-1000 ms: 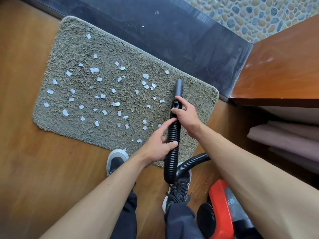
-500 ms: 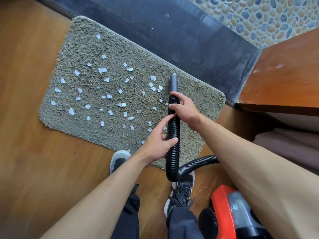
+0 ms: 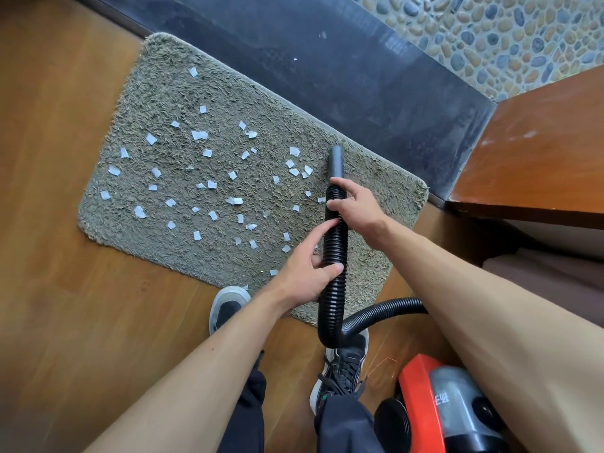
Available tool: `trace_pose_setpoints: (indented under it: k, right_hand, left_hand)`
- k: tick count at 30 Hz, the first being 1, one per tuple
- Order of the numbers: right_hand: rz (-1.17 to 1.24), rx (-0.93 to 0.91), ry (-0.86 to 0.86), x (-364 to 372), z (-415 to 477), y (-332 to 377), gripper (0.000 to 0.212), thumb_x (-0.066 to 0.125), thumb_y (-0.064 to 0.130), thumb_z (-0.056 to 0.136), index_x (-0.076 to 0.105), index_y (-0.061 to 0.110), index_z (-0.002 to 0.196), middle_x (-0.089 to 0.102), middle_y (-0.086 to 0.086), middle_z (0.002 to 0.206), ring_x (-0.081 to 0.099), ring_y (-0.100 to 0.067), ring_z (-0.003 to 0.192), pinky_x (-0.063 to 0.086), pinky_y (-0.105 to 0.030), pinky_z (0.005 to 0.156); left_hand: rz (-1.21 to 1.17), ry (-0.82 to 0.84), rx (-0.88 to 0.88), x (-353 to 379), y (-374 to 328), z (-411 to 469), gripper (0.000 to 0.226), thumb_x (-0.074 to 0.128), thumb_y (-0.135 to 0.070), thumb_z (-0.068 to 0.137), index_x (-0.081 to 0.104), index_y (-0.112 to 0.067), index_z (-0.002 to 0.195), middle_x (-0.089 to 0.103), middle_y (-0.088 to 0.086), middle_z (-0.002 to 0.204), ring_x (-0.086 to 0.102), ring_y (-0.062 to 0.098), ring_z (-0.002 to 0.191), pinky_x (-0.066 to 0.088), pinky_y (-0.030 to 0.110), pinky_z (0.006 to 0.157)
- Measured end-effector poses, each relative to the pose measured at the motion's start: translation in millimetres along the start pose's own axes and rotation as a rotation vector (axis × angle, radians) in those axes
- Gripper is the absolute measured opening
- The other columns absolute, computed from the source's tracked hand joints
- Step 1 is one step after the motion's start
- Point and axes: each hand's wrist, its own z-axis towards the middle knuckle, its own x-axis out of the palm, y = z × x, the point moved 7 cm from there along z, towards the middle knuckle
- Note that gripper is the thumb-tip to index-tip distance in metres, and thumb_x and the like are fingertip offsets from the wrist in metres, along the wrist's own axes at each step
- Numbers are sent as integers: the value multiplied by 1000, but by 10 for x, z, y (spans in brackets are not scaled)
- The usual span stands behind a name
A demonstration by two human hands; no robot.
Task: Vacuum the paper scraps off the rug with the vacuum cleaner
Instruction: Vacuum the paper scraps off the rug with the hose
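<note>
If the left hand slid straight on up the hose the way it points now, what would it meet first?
Probably the right hand, which grips the same hose ahead of the left hand. The nozzle lies beyond it.

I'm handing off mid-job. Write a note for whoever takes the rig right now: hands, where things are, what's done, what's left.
Left hand: grips the hose low down, forefinger laid along it.
Right hand: grips the hose just behind the nozzle.
Nozzle points at the right part of the rug, beside a cluster of paper scraps. Vacuum body stands on the wooden floor, at the right.
Done: little to show; scraps lie over most of the rug.
Left: sweep leftward across the whole rug, near edge included.
</note>
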Motion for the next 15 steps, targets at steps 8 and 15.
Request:
trace_pose_setpoints:
  k: [8,15]
  right_hand:
    - [-8,-30,0,178,9,69,54,57,6,88,52,26,138,57,0,100,58,-15,85,53,-37,87]
    - [-53,-10,112,422,-51,48,57,60,5,87,50,22,141,58,-9,114,60,-17,89,55,-34,83]
  left_hand:
    - [-38,-19,-7,-132,57,-21,72,54,-2,98,31,-51,145,66,12,91,64,18,78,59,34,65]
    - [-86,-50,-10,-245,252,-160,73,57,-2,97,33,-53,143,69,3,87,65,16,78,57,34,66]
